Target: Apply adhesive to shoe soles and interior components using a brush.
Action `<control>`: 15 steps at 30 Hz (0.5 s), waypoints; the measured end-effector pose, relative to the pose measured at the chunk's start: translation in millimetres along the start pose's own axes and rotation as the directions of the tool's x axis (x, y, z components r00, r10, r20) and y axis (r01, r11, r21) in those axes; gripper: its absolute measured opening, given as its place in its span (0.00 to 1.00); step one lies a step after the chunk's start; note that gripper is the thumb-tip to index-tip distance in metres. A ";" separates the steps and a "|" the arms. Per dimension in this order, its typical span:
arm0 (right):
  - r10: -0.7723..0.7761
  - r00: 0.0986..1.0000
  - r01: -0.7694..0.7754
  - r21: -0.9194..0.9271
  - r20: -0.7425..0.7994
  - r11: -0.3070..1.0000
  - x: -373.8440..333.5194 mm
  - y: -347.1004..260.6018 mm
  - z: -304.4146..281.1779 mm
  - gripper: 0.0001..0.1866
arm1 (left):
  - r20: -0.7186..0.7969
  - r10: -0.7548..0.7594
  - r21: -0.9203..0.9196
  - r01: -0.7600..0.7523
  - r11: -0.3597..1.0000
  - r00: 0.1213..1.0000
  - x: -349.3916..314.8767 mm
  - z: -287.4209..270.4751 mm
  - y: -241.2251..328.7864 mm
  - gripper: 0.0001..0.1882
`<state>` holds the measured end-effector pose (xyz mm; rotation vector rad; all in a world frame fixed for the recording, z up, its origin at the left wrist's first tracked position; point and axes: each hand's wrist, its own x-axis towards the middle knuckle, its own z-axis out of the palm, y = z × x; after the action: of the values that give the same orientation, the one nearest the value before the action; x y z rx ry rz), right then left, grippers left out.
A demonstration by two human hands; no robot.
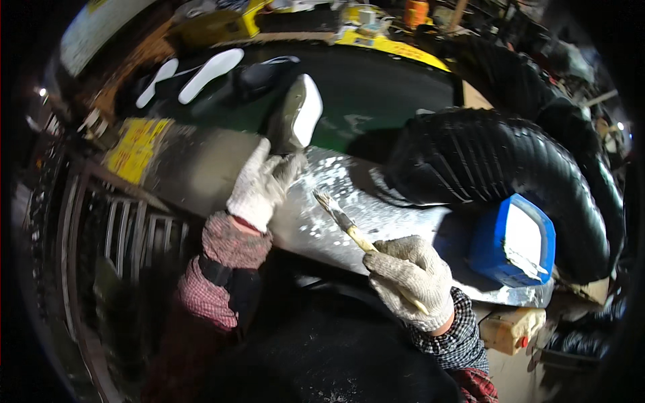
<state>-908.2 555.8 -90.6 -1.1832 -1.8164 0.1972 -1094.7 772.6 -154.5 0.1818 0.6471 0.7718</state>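
My right hand (411, 282), in a whitish knit glove, is closed round the pale handle of a paintbrush (347, 225). The brush's white-smeared bristles point up and left over the metal ledge. My left hand (259, 185), gloved too, has its fingers apart just below a dark shoe upper with a white-coated sole (309, 111). Its fingertips come close to the shoe's lower end; whether they touch it I cannot tell. Right of my right hand stands a blue tub (494, 252) holding white paste (522, 235).
White splatters cover the metal ledge (201, 164). Behind it runs a dark green belt (369, 87) with white soles (211, 75) and a dark shoe piece (269, 72) at its left. A ribbed black duct (484, 158) arches at right. A yellowish canister (514, 329) sits below the tub.
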 end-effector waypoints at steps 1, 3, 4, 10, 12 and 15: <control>0.008 1.000 -0.008 -0.027 -0.017 1.000 -9.5 1.2 -6.0 0.18 | 0.004 0.071 0.036 -0.071 0.997 0.998 6.3 4.7 -11.3 0.21; 0.166 0.983 -0.162 0.055 -0.078 0.985 -24.5 1.2 -21.6 0.17 | 0.056 -0.211 0.539 0.149 0.829 0.976 2.6 30.8 -39.0 0.43; 0.177 0.983 -0.173 0.081 -0.049 0.982 -27.1 -3.1 -30.9 0.15 | 0.038 -0.259 0.521 0.202 0.829 0.965 7.8 43.1 -59.6 0.44; 0.139 0.875 -0.214 -0.113 -0.464 0.970 -86.4 -5.0 -112.6 0.11 | 0.096 -0.305 0.241 0.275 0.931 0.948 12.3 64.0 -96.3 0.10; 0.340 0.566 -0.453 0.061 -0.751 0.889 -91.3 -19.2 -151.1 0.14 | 0.337 -0.091 0.263 -0.001 0.965 0.937 -17.0 43.4 -73.2 0.10; 0.323 0.486 -0.547 0.006 -0.812 0.837 -103.4 -2.8 -190.0 0.12 | 0.045 0.212 0.374 -0.213 0.903 0.976 -48.8 46.0 -65.9 0.07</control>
<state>-754.1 410.7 -46.2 -1.5830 -0.7176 -0.2702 -1054.1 695.2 -119.8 0.6162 0.7783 0.8502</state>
